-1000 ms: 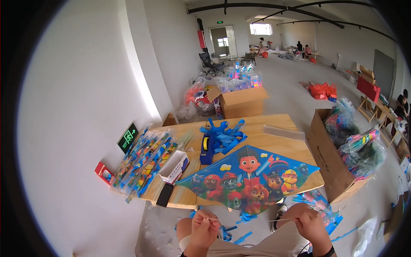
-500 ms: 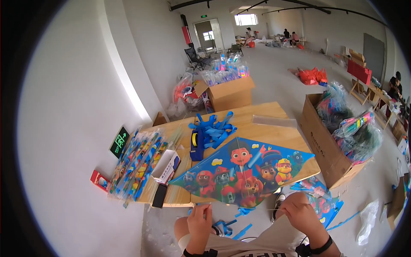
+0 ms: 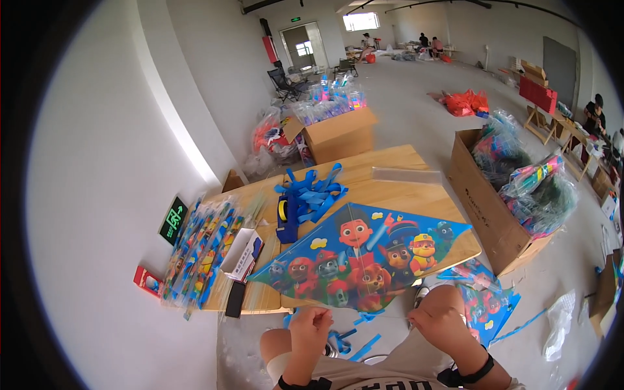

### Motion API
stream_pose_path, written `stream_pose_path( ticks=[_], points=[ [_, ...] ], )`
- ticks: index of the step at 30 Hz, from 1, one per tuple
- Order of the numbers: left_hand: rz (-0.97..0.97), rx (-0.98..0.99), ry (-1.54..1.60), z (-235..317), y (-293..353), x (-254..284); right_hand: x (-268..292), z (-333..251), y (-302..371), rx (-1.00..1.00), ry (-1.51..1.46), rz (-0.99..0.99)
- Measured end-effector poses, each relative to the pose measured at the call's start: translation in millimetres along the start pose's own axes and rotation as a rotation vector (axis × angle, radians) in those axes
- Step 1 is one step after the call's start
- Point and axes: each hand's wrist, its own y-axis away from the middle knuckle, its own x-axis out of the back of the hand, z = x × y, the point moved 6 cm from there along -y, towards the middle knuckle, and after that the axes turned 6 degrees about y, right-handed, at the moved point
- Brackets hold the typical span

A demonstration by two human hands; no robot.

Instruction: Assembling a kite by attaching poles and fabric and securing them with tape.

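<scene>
A blue kite (image 3: 374,257) printed with cartoon characters lies spread on the wooden table (image 3: 396,159), its lower part reaching over the near edge. Just below that edge, my left hand (image 3: 309,335) is closed in a pinch, fingertips pointing right. My right hand (image 3: 445,322) also pinches, over my right knee, to the right of the kite's lowest part. What either hand holds is too thin or hidden to make out. Behind the kite sit a blue tape dispenser (image 3: 286,221) with yellow tape and a heap of blue ribbon (image 3: 315,192).
Left on the table are packed kites (image 3: 201,253), a small white box (image 3: 242,255) and a black phone (image 3: 235,299). Large cartons with wrapped goods stand behind (image 3: 341,140) and right (image 3: 481,201). Another printed kite (image 3: 487,309) lies low at right. People work farther off.
My hands have drawn closer together below the kite. A thin pale line that ran to my right hand no longer shows clearly. The whole view has shifted slightly.
</scene>
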Motion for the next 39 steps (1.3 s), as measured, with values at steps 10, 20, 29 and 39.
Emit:
stream_pose_path(
  ticks=[10, 20, 29, 39],
  points=[
    [-0.247, -0.159, -0.079, 19.5, -54.5, -115.3, -20.6, 42.5, -35.9, -0.089, 0.041, 0.183],
    [-0.314, -0.289, -0.155, -36.8, -184.2, -280.9, -91.1, 112.9, -29.0, -0.023, -0.126, -0.041],
    [-0.245, -0.331, -0.292, -63.1, -217.7, -387.5, -169.3, 241.8, -31.4, -0.439, 0.061, -0.026],
    [-0.223, -0.366, -0.26, -78.7, -242.6, -397.0, -224.7, 302.3, -43.6, -0.559, 0.223, -0.115]
  ],
)
